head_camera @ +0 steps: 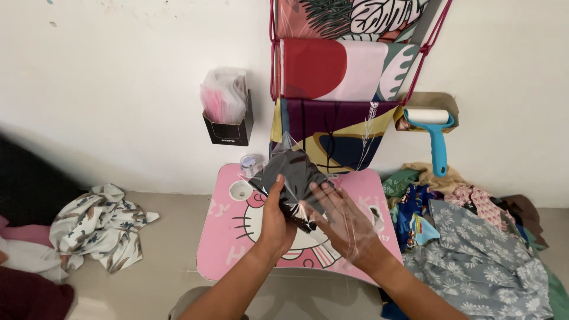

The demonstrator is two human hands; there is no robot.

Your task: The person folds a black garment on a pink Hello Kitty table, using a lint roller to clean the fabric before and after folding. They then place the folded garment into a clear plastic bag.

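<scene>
From my head view, my left hand grips a dark folded cloth inside a clear crinkly plastic bag above the pink cartoon-cat lap table, fingers curled around it. My right hand, fingers spread flat, is within the bag's film. At three o'clock lies a heap of patterned fabrics, at nine a white floral cloth, at twelve a hanging fabric organiser.

We see a folded dark grey garment sheathed in a clear plastic bag, held tilted above the pink worktop. The bag's glossy film wraps the cloth closely at its upper end, where a crinkled corner pokes up, and trails loose and transparent towards the lower right, beyond the cloth.
</scene>
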